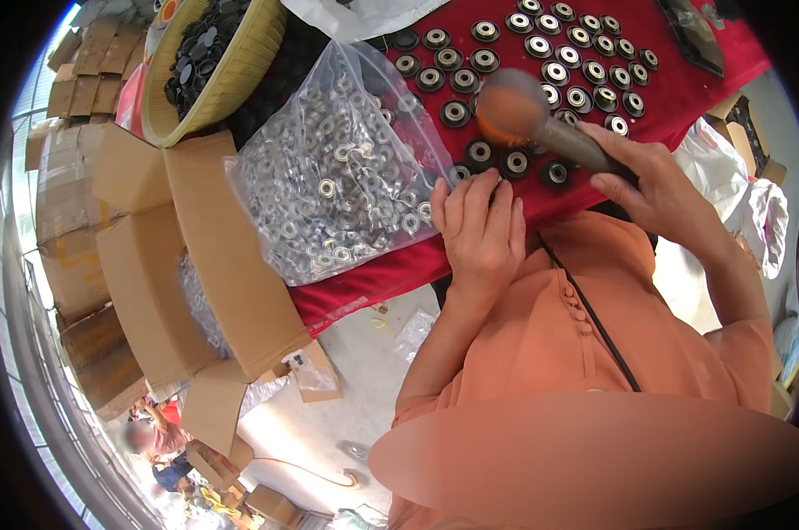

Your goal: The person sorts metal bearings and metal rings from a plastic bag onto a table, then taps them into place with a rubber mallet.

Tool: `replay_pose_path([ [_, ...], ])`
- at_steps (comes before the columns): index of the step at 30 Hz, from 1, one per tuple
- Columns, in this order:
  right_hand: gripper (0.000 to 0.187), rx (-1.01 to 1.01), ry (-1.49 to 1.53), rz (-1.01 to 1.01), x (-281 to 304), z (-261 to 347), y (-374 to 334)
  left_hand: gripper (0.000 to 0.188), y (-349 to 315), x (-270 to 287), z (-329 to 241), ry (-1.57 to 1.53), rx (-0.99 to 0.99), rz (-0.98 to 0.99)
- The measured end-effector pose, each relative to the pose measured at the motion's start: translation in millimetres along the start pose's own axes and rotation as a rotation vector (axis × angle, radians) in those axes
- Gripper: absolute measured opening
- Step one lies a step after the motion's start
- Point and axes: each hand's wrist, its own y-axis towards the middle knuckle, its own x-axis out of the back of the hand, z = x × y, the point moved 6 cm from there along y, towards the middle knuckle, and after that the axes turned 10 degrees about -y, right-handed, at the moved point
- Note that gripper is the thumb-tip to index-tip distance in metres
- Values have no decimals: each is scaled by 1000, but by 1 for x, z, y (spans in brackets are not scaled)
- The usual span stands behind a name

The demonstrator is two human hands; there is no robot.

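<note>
Orange cloth from our shirt (514,344) lies nearest the camera, spread from four to five o'clock of the view's centre, with a black cord (594,320) running down it and a blurred oval over its lower part. Our right hand (654,187), between two and three o'clock, has its fingers curled round the dark handle of a mallet (527,119). Its brownish-orange head, softly blurred, points to ten o'clock from that hand and overlaps several rollers; we cannot tell whether it touches any. Our left hand (483,234) lies nearer the centre at the table's edge, fingers nearly together and pointing to twelve, thumb hidden; we cannot tell whether its fingertips pinch anything. Just beyond them sit black rollers (480,152) with shiny metal centres, part of a wide spread reaching one o'clock on the red cloth (373,281). Just beside our left hand, toward eleven o'clock of the view, lies a clear bag (333,64) full of bearings (327,188). Past it, between ten and eleven, a yellow basket (256,62) holds black discs (207,49). Our open carton (232,247) gapes at nine, with clear plastic inside; brown boxes (73,208) are stacked farther out, and another person (165,437) shows small at eight.
</note>
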Motion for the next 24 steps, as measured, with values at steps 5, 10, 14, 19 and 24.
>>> replay_pose_path([
  [5,53,43,97,5,14,24,1,25,-3,3,-3,40,5,-12],
  [10,52,48,-71,132,-13,21,10,21,-8,4,-4,60,1,-52],
  [14,54,-9,41,106,-4,15,13,19,-9,5,-3,61,-24,-52],
  [19,50,31,25,-83,28,20,-18,18,-14,12,-3,74,-16,-46],
  [24,54,-53,-27,-12,15,-18,-33,19,-14,15,-1,74,-2,-37],
])
